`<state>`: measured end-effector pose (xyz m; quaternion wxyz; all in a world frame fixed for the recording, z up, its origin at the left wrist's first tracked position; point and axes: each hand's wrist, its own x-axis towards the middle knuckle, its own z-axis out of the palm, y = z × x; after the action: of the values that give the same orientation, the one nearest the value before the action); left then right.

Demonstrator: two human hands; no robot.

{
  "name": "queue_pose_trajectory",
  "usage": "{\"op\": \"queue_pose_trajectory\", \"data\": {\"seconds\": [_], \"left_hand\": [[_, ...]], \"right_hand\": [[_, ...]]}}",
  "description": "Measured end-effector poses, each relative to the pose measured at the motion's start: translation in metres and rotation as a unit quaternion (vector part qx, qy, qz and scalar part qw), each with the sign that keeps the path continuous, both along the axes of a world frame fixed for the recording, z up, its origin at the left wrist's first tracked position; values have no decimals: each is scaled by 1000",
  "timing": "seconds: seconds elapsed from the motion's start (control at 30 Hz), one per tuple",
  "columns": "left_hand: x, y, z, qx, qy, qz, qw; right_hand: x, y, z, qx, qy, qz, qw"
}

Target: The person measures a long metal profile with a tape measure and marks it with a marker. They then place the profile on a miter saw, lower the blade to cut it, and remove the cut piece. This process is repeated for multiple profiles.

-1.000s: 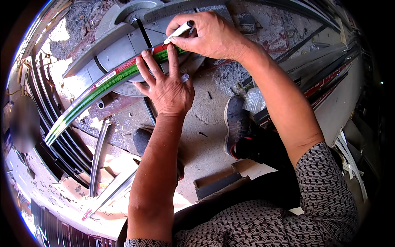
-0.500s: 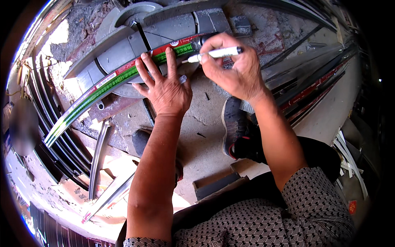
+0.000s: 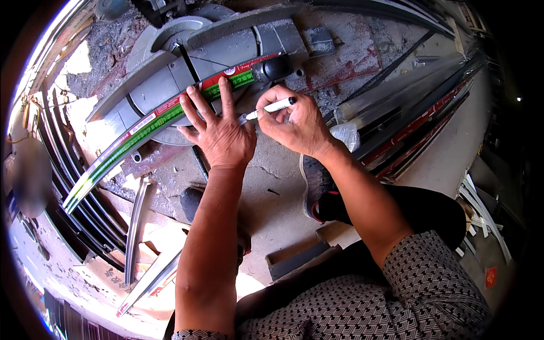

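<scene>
A long profile strip (image 3: 164,112) in red and green printed film lies slantwise across the grey saw base (image 3: 156,85). A dark, rounded piece (image 3: 276,68) is at its right end. My left hand (image 3: 222,133) rests with spread fingertips on the strip's near edge. A small clear marker cap (image 3: 242,119) sits between its thumb and forefinger. In my right hand (image 3: 294,122) is a white marker (image 3: 273,107), pinched by thumb and fingers. Its tip points left and meets the cap; whether it is inside I cannot tell.
Dark curved strips (image 3: 79,175) lie at left, beside a silver strip (image 3: 137,232). Film-wrapped profiles (image 3: 408,124) fill the right side. My shoe (image 3: 314,181) stands beneath my right forearm. White offcuts (image 3: 481,209) lie far right, and a dark block (image 3: 300,258) sits near my lap.
My right hand has drawn the marker down and left, away from the strip, to the cap at my left hand. My left hand stays on the strip.
</scene>
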<state>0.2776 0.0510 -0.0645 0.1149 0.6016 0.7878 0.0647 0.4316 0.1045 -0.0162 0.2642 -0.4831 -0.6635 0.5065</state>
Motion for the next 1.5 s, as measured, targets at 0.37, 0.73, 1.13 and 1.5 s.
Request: {"op": "queue_pose_trajectory", "data": {"seconds": [0.37,0.73,1.13,1.5], "left_hand": [[-2,-4,-12,36,9,-7,999],[-2,-3,-6,39,-15,-10,999],[-3,0,7,13,-22,-16,1000],[-7,-3,23,9,-28,-14,999]], "right_hand": [[-11,-2,-12,-1,-12,-1,1000],[-20,-15,-32,-121,64,-151,979],[22,-54,-60,-311,-79,-323,890],[-1,55,12,213,-312,75,923]]}}
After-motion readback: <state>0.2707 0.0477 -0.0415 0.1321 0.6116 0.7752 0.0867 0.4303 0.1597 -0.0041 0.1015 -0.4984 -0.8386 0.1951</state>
